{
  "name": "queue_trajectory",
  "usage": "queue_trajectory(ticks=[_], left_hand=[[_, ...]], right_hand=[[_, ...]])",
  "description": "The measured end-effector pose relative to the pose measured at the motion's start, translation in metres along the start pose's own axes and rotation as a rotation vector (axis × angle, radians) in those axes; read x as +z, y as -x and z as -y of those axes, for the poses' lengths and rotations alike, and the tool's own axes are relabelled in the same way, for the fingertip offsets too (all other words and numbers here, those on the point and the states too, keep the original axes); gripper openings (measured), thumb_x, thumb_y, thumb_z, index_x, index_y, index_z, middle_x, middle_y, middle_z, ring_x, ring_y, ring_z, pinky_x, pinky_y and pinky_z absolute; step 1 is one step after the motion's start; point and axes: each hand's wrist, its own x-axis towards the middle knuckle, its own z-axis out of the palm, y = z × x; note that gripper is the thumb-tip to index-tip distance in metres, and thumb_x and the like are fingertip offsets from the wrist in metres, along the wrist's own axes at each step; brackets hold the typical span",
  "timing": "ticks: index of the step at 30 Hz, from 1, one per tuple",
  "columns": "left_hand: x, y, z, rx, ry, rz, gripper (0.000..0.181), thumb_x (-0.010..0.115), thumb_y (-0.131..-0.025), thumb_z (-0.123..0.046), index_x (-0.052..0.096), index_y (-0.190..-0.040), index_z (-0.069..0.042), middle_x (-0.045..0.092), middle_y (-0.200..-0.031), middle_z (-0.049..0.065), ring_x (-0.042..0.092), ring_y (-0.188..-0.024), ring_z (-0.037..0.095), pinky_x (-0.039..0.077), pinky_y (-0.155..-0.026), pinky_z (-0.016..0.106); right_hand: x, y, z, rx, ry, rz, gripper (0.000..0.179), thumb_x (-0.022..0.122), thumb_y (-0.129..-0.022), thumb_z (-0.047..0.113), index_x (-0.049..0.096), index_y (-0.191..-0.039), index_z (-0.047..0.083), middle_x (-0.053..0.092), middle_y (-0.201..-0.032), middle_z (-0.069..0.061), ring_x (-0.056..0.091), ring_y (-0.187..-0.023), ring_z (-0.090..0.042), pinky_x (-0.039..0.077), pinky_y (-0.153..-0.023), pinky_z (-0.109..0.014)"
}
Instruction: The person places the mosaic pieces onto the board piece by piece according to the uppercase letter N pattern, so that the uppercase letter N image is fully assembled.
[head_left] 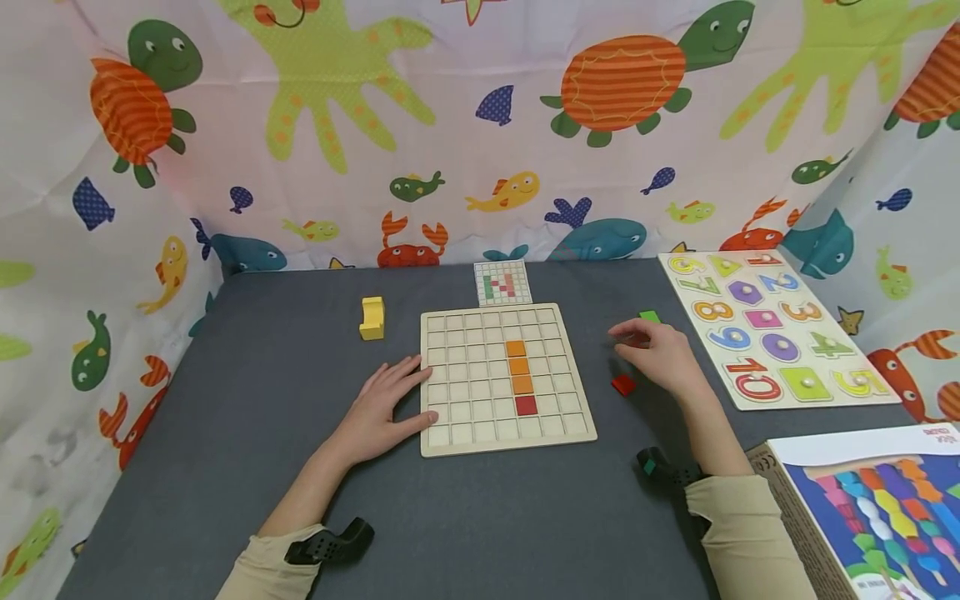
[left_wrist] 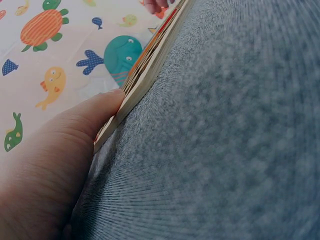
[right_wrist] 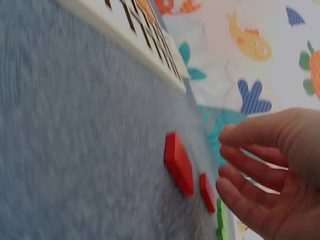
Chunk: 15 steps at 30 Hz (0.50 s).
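Observation:
A wooden grid board lies flat on the grey table, with a column of orange tiles and one red tile in its cells. My left hand rests at the board's left edge, fingers straight, thumb touching the rim. To the right of the board, my right hand hovers with bent fingers and nothing between them. Near it on the table are a loose red tile, a second red tile and a green tile. The hand partly covers the second red one in the head view.
A small pattern card lies behind the board. Yellow blocks stand to its left. On the right are a number puzzle board and a colourful box. A printed curtain closes off the table's back and sides.

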Motion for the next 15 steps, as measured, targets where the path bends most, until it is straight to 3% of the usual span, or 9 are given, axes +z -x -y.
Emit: queue_trajectory(ticks=[3,9,15], left_hand=[[0.000,0.001,0.000,0.001,-0.003,-0.004,0.069,0.066,-0.091,-0.047,0.044,-0.148,-0.014,0.030,-0.158,0.006,0.021,-0.146,0.022,0.007,-0.117,0.048],[-0.001,0.001,0.000,-0.001,0.001,-0.003,0.070,0.066,-0.091,-0.047,0.044,-0.148,-0.014,0.030,-0.157,0.006,0.020,-0.147,0.022,0.007,-0.118,0.048],[0.000,0.001,0.000,-0.001,0.001,-0.006,0.070,0.066,-0.091,-0.047,0.044,-0.148,-0.014,0.030,-0.157,0.006,0.021,-0.146,0.022,0.007,-0.117,0.048]], right_hand=[[-0.004,0.000,-0.009,0.044,0.027,0.001,0.027,0.061,-0.093,0.006,0.065,-0.119,0.003,0.061,-0.118,-0.021,0.055,-0.105,-0.036,0.045,-0.088,-0.051],[-0.005,0.000,-0.018,0.053,0.072,0.002,0.032,0.057,-0.090,0.000,0.064,-0.121,0.001,0.056,-0.121,-0.025,0.049,-0.108,-0.039,0.039,-0.095,-0.057],[-0.005,0.001,-0.018,0.064,0.103,0.000,0.031,0.060,-0.089,0.002,0.064,-0.120,0.001,0.056,-0.116,-0.025,0.050,-0.103,-0.038,0.042,-0.089,-0.055]])
